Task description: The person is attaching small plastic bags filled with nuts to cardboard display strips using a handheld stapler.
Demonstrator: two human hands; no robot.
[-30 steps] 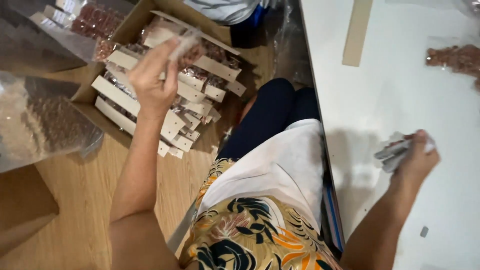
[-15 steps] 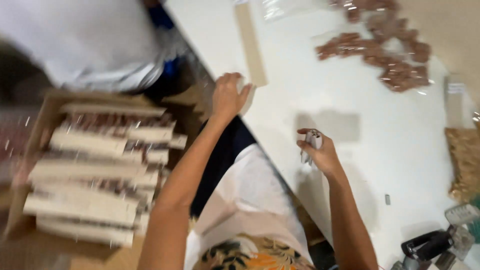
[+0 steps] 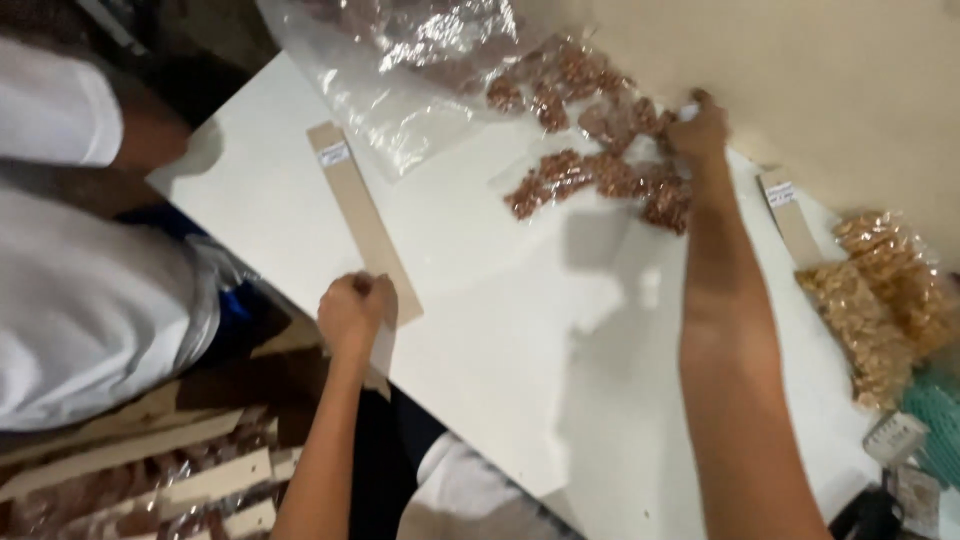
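Head view: small clear packets of brown snacks are spread at the far side of the white bench, touched by the right hand, its grip unclear. The left hand, curled shut, rests on a long cardboard strip at the near edge.
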